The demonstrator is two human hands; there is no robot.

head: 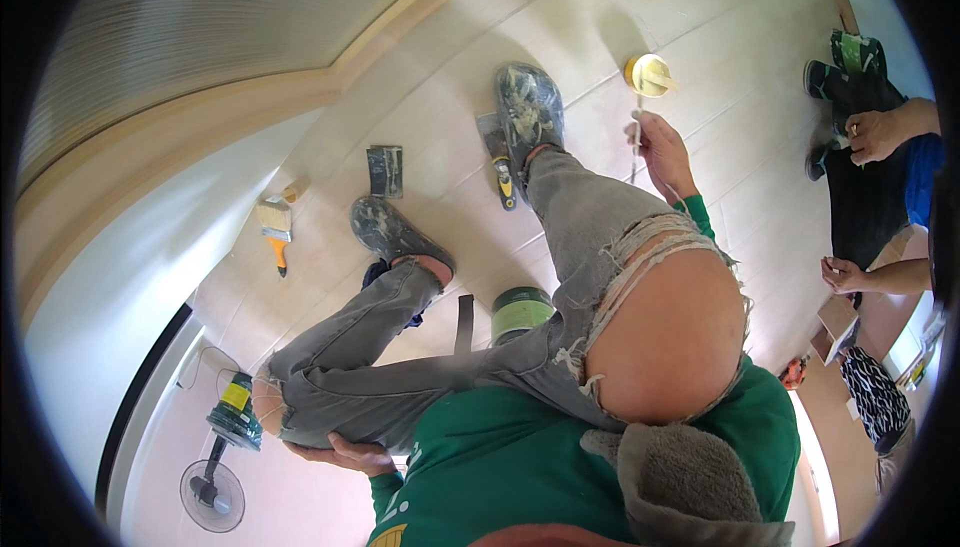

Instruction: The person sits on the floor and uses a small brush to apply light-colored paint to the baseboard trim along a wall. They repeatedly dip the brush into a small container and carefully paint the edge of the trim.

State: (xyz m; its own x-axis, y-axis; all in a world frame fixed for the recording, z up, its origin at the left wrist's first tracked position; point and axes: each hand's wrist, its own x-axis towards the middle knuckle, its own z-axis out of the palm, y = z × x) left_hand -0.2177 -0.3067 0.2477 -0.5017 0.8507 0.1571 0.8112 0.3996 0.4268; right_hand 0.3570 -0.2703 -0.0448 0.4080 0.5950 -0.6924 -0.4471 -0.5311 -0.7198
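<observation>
My right hand grips a thin stick, whose upper end is at a small yellow tub on the tiled floor. A pale flat piece lies across the tub, which has light yellow matter inside. My left hand rests against the underside of my bent leg in grey torn jeans; whether it holds anything is hidden. A putty knife with a yellow and black handle lies beside one stained clog. Near the other clog is a dark flat scraper blade with pale smears.
A wide paintbrush lies at the left by the wall. A green bucket stands between my legs. At lower left are a fan and another green bucket. A co-worker's hands and dark-clothed legs are at the right.
</observation>
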